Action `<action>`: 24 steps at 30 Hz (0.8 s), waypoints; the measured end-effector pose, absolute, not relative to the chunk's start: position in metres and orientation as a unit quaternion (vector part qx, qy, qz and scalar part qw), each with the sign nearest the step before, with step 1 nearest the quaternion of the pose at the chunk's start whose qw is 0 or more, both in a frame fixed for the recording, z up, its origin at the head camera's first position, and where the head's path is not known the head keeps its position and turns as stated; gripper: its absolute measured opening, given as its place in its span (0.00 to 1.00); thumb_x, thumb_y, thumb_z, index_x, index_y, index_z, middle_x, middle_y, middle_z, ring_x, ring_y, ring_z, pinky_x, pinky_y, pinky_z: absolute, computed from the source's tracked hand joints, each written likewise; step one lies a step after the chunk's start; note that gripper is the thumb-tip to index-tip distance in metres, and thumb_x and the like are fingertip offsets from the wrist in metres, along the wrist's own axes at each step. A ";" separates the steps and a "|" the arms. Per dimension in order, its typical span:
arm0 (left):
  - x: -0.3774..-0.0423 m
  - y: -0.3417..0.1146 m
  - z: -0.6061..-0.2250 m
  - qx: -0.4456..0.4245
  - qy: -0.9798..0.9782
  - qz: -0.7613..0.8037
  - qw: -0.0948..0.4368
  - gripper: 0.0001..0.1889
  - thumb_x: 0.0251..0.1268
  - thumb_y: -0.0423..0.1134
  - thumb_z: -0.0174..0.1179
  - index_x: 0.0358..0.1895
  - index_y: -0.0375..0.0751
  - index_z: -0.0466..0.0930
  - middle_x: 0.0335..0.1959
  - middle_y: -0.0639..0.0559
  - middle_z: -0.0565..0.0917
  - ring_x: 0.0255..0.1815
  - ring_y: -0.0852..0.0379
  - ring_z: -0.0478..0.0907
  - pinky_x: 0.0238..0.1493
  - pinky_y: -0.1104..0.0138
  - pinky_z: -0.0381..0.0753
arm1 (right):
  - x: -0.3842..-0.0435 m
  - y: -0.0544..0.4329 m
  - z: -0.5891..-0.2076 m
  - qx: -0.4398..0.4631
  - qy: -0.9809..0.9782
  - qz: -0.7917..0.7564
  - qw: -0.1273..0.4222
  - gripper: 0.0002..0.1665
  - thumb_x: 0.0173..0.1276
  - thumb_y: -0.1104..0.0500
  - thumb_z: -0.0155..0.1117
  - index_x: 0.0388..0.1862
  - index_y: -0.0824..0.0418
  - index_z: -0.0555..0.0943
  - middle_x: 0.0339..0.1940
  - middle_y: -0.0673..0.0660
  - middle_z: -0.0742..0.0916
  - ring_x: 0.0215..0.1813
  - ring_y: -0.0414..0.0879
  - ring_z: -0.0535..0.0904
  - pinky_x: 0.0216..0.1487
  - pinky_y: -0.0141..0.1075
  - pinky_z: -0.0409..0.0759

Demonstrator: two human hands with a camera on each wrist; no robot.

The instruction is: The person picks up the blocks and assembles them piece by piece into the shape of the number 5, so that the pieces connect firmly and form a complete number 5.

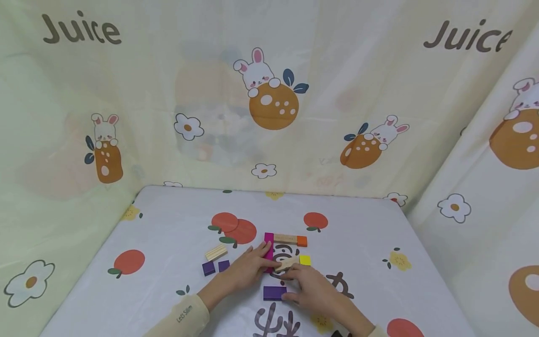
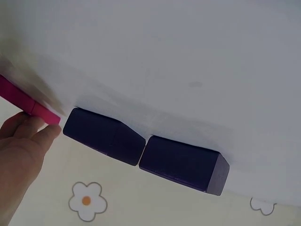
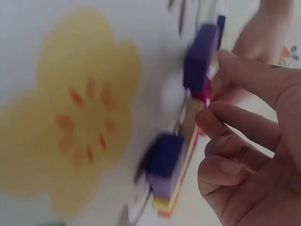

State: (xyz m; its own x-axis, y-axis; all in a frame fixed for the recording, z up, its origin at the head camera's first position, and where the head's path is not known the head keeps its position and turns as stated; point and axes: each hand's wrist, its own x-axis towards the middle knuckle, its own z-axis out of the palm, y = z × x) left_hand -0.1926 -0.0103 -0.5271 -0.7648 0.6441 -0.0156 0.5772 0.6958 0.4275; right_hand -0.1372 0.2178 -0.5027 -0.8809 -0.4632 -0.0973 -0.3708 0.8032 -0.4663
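Note:
My left hand (image 1: 248, 269) reaches over the magenta bar (image 1: 268, 252), its index finger on the upper part and its thumb extended across toward a plain wooden block (image 1: 287, 264). The left wrist view shows the fingertips against the end of the magenta piece (image 2: 44, 113). With fingers loosely bent, my right hand (image 1: 311, 288) hovers low beside that wooden block. Its thumb is at the right end of a purple block (image 1: 275, 293), apart from the index finger. Another purple block (image 3: 164, 162), seen in the right wrist view, is hidden by this hand from the head.
A wooden block (image 1: 285, 239) and an orange block (image 1: 302, 241) extend from the bar's top. A yellow block (image 1: 305, 260) adjoins the nearer wooden one. Left of my left hand lie a striped wooden block (image 1: 216, 252) and two purple blocks (image 1: 208, 268) on the printed tablecloth (image 1: 168, 234).

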 end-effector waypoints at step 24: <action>-0.192 -0.011 -0.523 0.330 0.918 0.202 0.088 0.22 0.81 0.34 0.54 0.67 0.63 0.84 0.85 0.42 0.63 0.88 0.40 0.56 0.83 0.38 0.61 | -0.180 0.283 -0.520 -0.193 0.938 -0.285 0.047 0.22 0.67 0.52 0.79 0.56 0.58 0.90 0.61 0.56 0.90 0.30 0.33 0.71 0.31 0.27 0.72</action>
